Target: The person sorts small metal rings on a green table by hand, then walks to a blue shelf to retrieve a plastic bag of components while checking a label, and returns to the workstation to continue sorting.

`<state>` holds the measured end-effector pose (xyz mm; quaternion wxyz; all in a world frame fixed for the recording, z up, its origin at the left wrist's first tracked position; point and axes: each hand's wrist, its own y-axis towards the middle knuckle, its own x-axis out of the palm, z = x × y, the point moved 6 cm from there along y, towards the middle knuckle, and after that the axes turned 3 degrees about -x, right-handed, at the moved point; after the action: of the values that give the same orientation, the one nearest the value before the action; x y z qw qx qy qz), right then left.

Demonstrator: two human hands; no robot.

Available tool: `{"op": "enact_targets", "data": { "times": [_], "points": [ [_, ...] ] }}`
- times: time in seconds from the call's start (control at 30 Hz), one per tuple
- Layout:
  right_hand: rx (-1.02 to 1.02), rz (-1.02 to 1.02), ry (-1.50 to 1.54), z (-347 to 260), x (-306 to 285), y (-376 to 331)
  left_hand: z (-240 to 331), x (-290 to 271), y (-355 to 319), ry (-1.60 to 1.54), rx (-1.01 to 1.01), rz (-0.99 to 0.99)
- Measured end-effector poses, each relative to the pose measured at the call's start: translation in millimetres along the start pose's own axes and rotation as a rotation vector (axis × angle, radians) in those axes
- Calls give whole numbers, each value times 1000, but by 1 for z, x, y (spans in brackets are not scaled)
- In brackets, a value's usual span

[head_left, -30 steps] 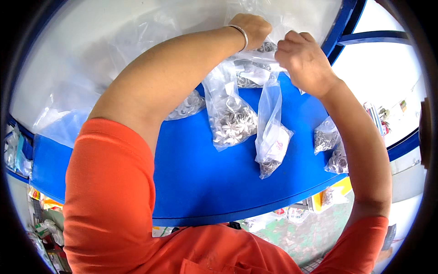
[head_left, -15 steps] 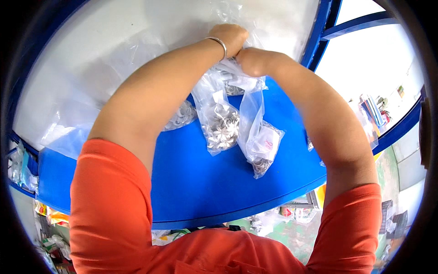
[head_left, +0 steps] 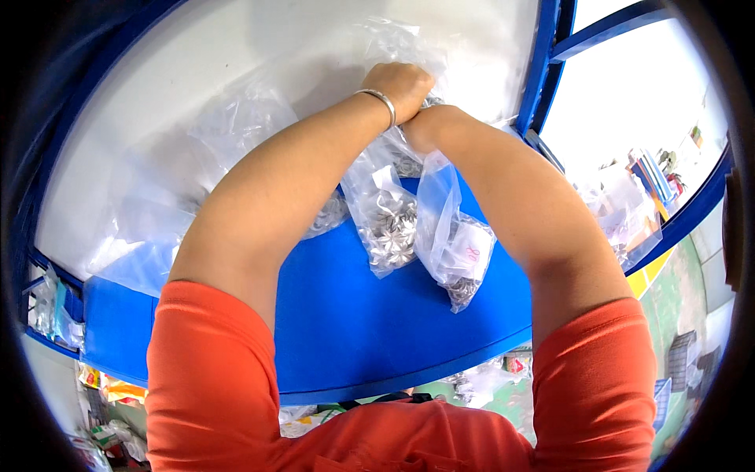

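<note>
My left hand, with a silver bangle at the wrist, is closed in a fist on a clear plastic bag at the far side of the blue table. The loose top of the bag stands up beyond the fist. My right hand is curled against the underside of the left, at the same bag; its fingertips are hidden. Shiny metal bits show between the hands. Nearer lie a clear bag of flower-shaped silvery metal pieces and a slim bag with a white paper slip and small metal pieces.
More bagged metal pieces lie partly under my left forearm. Empty-looking plastic bags lean on the white wall behind the blue tabletop. At right, a blue frame post rises near another bag. Packages lie below the table edge.
Both hands have come slightly nearer, still together at the bag. My right elbow has drawn inward, uncovering more of the bag at the right. The view has shifted a little.
</note>
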<state>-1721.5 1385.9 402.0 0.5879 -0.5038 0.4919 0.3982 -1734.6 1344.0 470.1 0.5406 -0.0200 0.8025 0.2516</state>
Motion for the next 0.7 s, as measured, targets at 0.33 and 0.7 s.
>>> {"op": "enact_targets", "data": {
  "times": [0.33,0.7],
  "points": [
    [-50,82,-30,-9,-2,7,-16,-1,-1,2,-57,5],
    [-36,227,-73,-13,-46,-38,-31,-2,8,-48,-47,102]
  ]
}}
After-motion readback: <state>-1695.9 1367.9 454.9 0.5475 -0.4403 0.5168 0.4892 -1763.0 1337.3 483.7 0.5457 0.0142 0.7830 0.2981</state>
